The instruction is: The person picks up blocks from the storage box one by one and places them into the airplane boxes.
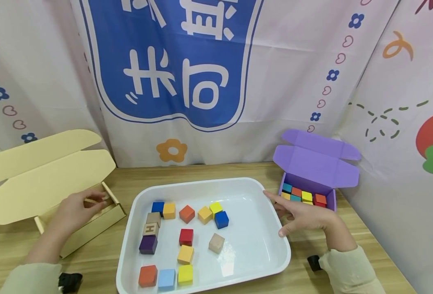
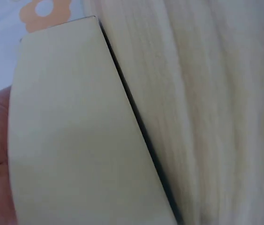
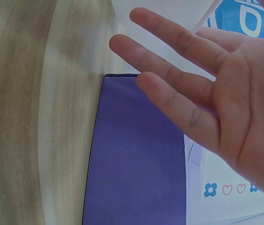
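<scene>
The white tray [image 1: 251,228] lies flat, cubes [image 1: 186,237] in many colours spread over its left and middle. To its left stands the yellow box [image 1: 95,230], lid raised; to its right, the purple box [image 1: 306,181], also open, with more cubes inside.

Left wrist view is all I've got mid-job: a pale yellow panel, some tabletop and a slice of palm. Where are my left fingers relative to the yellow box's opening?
Observer: From the head view, the fingers of your left hand are bent over the opening of the yellow box; I can't tell whether they hold anything.
Operator: Understood. Is my right hand carrying a block?
Observer: No. The right wrist view shows the right hand with its fingers extended and nothing in the palm.
</scene>
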### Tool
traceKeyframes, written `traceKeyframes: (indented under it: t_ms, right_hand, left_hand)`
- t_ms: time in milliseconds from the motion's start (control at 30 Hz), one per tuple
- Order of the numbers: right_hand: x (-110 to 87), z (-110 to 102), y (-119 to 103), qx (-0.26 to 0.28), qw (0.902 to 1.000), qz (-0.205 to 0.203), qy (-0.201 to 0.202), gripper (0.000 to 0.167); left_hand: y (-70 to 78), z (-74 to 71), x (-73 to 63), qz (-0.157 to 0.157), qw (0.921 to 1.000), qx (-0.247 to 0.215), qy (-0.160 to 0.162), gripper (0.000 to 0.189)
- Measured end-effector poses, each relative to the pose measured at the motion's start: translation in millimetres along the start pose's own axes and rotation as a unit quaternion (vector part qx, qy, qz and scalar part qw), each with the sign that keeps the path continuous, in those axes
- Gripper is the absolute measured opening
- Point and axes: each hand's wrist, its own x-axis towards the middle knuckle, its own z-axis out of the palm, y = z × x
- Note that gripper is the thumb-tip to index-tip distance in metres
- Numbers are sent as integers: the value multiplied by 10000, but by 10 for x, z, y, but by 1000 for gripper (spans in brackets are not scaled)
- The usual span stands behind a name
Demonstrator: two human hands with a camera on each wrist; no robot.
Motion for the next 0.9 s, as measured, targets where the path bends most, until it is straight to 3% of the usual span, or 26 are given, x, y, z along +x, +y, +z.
traceKeyframes:
  t_ms: [200, 333, 467, 567, 767, 900]
  right_hand:
    - [1, 2, 14, 28, 10000, 25, -15, 107]
    - [4, 8, 14, -11, 9999, 110, 25, 107]
    - [8, 5, 9, -77, 9999, 142, 41, 107]
    - [11, 0, 8, -97, 9999, 104, 34, 107]
    - [19, -1, 24, -67, 9998, 166, 33, 107]
    - [25, -2, 27, -52, 9998, 172, 42, 107]
  left_hand:
    - [45, 19, -48, 516, 9982, -55, -309, 18]
    - [30, 32, -84, 887, 9941, -285, -551, 17]
    - [55, -3, -156, 949, 9910, -541, -768, 25]
    - [126, -78, -206, 858, 9924, -517, -712, 30]
    - [457, -241, -262, 765, 9955, -445, -333, 39]
    - [808, -245, -304, 1094, 9912, -674, -317, 38]
